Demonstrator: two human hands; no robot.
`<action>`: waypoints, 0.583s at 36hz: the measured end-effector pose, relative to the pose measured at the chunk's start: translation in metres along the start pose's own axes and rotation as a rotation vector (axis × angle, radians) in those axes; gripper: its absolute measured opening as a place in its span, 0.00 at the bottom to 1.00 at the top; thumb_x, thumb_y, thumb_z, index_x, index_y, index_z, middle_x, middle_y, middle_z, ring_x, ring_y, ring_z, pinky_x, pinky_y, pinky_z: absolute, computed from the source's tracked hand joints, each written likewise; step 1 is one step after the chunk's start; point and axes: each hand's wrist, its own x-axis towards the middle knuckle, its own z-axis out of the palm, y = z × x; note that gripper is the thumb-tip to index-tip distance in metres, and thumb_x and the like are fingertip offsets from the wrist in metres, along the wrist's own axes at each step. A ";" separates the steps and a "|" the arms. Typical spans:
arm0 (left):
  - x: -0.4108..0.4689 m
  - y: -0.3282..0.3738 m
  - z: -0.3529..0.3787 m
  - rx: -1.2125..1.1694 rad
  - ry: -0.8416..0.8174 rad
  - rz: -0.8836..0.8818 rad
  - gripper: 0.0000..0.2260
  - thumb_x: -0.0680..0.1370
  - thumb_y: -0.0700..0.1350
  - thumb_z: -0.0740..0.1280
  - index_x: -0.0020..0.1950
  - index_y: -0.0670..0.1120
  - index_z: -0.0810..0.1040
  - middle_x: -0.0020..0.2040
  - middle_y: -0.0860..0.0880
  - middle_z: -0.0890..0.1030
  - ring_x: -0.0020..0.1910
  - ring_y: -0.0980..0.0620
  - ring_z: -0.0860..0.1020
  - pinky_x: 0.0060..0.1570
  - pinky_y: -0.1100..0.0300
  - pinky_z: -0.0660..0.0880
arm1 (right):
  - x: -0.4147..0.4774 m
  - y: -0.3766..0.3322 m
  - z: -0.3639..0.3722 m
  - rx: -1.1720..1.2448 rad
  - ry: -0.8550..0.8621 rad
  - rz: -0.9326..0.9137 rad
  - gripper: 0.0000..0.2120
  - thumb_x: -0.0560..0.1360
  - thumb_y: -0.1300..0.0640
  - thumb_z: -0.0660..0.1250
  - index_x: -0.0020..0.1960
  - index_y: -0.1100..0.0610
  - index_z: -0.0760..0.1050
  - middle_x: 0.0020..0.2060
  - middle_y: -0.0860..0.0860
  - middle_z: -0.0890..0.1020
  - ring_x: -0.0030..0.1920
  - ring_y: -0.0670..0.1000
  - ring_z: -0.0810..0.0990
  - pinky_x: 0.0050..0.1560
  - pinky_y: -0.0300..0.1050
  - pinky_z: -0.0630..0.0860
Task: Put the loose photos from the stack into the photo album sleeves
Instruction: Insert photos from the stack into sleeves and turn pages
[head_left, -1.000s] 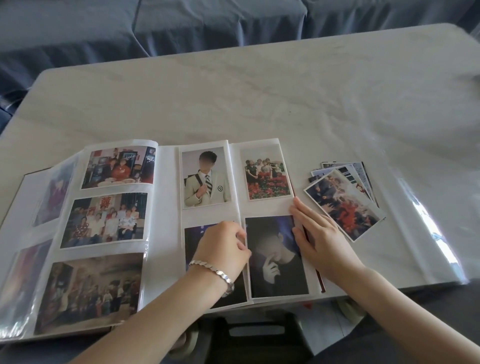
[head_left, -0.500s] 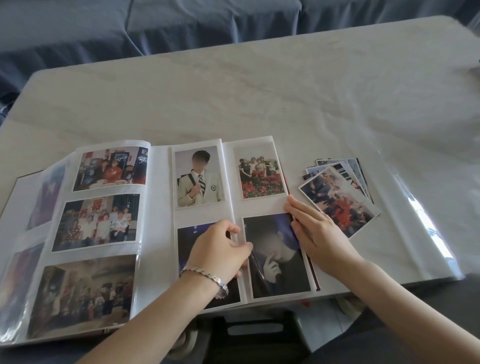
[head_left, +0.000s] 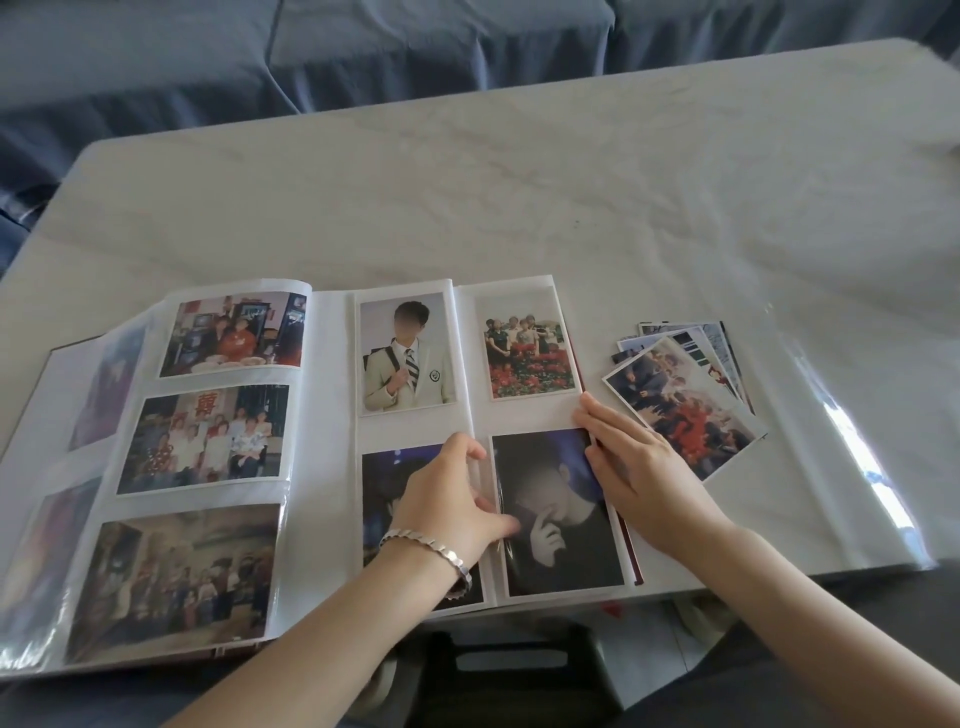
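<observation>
The photo album (head_left: 332, 395) lies open on the table, with photos in the sleeves of both pages. A dark portrait photo (head_left: 556, 519) sits in the lower right sleeve of the right page. My left hand (head_left: 452, 504), with a silver bracelet on its wrist, pinches the clear sleeve film at that photo's left edge, thumb on the photo. Flat on the page's right edge lies my right hand (head_left: 634, 467), its straight fingers touching the photo's right side. The stack of loose photos (head_left: 685, 405) is fanned out on the table just right of the album.
The pale marble-look table (head_left: 519, 208) carries a clear plastic cover whose creased edge (head_left: 841, 441) runs right of the stack. A dark blue sofa (head_left: 363, 52) stands behind the table. A black object (head_left: 519, 670) sits under the near edge.
My left thumb has moved right onto the dark photo's left edge, lifting the sleeve film there. My right hand has stayed flat at the page's right edge.
</observation>
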 end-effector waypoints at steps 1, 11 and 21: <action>-0.001 -0.001 0.001 0.010 0.015 0.016 0.27 0.69 0.46 0.76 0.62 0.52 0.66 0.40 0.52 0.81 0.38 0.56 0.79 0.37 0.71 0.71 | 0.000 0.000 0.000 0.006 0.000 0.000 0.17 0.78 0.59 0.61 0.68 0.56 0.71 0.67 0.44 0.68 0.67 0.47 0.69 0.65 0.33 0.61; -0.004 -0.017 -0.018 0.041 0.113 0.073 0.15 0.74 0.51 0.69 0.59 0.52 0.72 0.36 0.58 0.80 0.32 0.64 0.78 0.30 0.74 0.70 | 0.005 -0.006 -0.011 -0.087 -0.055 -0.011 0.16 0.78 0.58 0.62 0.65 0.56 0.73 0.68 0.48 0.70 0.66 0.47 0.71 0.61 0.23 0.56; 0.013 -0.038 -0.048 -0.133 0.451 -0.094 0.31 0.72 0.44 0.73 0.71 0.45 0.62 0.65 0.42 0.70 0.61 0.45 0.73 0.50 0.59 0.68 | 0.009 -0.006 -0.030 -0.178 0.009 0.022 0.13 0.74 0.62 0.68 0.58 0.56 0.80 0.62 0.50 0.77 0.59 0.52 0.78 0.59 0.40 0.69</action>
